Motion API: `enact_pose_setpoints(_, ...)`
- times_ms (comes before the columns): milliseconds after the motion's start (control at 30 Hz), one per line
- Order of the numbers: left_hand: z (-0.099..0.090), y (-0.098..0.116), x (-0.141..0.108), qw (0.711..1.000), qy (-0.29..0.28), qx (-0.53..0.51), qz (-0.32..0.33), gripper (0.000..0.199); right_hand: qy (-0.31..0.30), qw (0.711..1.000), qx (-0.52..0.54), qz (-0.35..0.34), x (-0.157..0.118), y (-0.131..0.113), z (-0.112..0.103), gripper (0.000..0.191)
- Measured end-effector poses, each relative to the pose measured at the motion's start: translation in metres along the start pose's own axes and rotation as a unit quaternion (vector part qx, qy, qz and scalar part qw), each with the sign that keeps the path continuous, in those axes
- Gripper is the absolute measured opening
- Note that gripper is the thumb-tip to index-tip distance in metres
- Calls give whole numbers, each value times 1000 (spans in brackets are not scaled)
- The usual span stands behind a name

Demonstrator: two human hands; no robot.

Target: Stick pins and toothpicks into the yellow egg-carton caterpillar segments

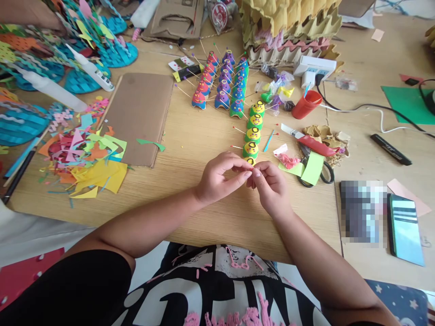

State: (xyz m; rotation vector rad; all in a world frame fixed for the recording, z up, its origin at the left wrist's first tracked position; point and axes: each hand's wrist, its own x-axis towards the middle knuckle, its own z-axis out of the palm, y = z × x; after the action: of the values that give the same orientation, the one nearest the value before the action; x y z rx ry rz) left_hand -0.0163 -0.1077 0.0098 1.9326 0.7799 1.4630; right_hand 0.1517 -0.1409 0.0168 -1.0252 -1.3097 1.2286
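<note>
My left hand (226, 176) and my right hand (271, 186) meet at the near end of a yellow-and-green egg-carton caterpillar (253, 135). Thumbs and fingers of both are pinched together, fingertips almost touching. A tiny red spot (251, 169) shows between them; what they grip is mostly hidden. The caterpillar's humps carry painted smiling faces, black rings and a few red-headed pins; my fingers cover part of its nearest hump. Beyond it stand a red caterpillar (204, 82), a purple one (224, 81) and a blue-and-green one (239, 86), with ball-headed pins sticking out.
Left lie paper scraps (88, 158), a cardboard sheet (142, 117) and glue bottles (50, 88). Right are a red cup (306, 104), a red-handled cutter (317, 146), scissors (328, 174), a marker (390, 149) and a phone (404, 228). Egg trays (292, 22) stand behind. Another person's arm (30, 13) reaches in upper left.
</note>
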Motion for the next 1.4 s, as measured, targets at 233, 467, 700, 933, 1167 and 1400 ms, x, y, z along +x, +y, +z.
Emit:
enact_pose_setpoints(233,-1,0,2,997,-1,60,39,5,-1,999,31,24,1,2,-1,32)
enact_pose_setpoints(467,-1,-1,2,998,-6,52,39,4,-18,996,83,26,2,5,-1,29)
enact_pose_setpoints(700,-2,-2,1,998,-3,37,56,11,-7,998,61,24,1,3,-1,29)
enact_pose_setpoints(933,-1,-5,1,998,9,35,60,4,11,999,51,2,2,0,0,27)
enact_pose_setpoints(1167,-1,-1,1,995,8,72,67,5,42,999,11,1,1,0,1,30)
enact_pose_setpoints(1400,1,-2,2,993,12,84,76,10,52,998,4,26,2,-2,1,36)
